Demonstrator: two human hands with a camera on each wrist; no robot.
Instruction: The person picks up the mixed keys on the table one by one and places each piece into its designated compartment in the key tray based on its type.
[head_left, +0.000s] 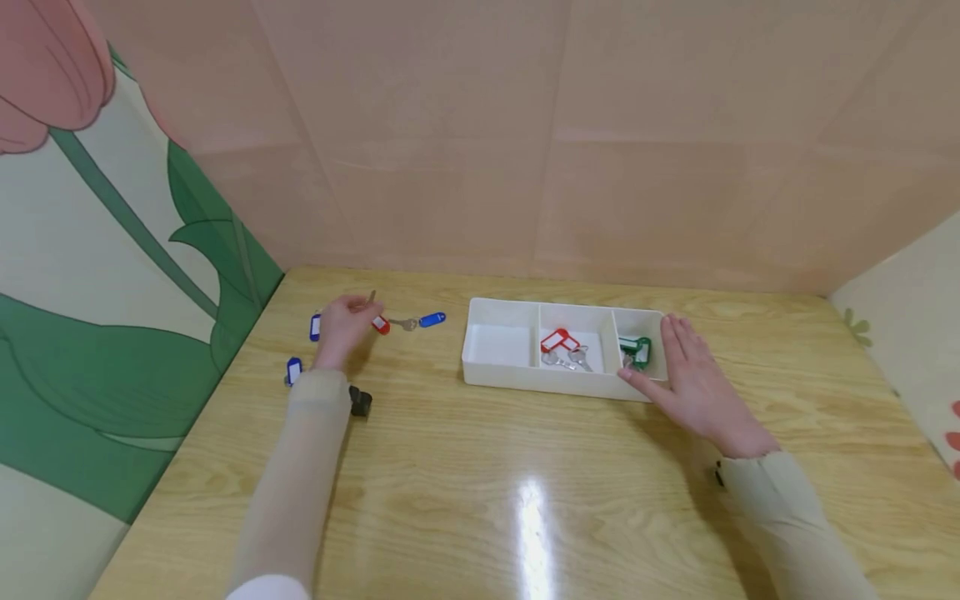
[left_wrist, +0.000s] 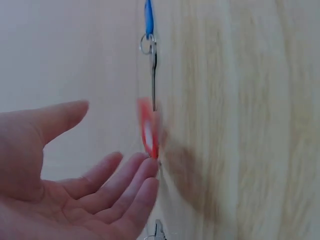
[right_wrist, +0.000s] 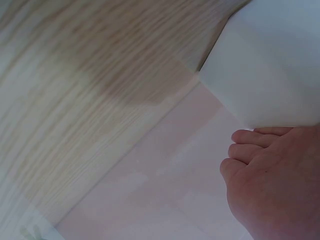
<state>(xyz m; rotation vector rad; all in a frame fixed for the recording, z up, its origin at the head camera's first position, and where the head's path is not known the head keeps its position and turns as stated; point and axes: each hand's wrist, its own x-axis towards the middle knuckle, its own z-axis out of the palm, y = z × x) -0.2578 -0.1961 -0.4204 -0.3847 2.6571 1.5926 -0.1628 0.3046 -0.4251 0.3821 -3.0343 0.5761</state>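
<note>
In the head view my left hand (head_left: pixel 347 325) is low over the table's left side, beside a red key tag (head_left: pixel 381 324). The left wrist view shows its thumb spread apart and its fingertips right at the red tag (left_wrist: pixel 148 132), which is blurred. A blue key tag (head_left: pixel 432 319) with a key (head_left: pixel 405 324) lies just to the right of it. My right hand (head_left: pixel 697 387) rests against the right end of the white divided tray (head_left: pixel 543 383), fingers extended along the end wall and thumb at the front rim.
The tray's middle compartment holds red key tags (head_left: pixel 558 340) with keys; its right one holds green key tags (head_left: pixel 637 352). The left compartment (head_left: pixel 501 343) shows its bare floor. Two more blue tags (head_left: pixel 294 371) lie left of my left hand. A pink wall (head_left: pixel 555 208) stands behind the table.
</note>
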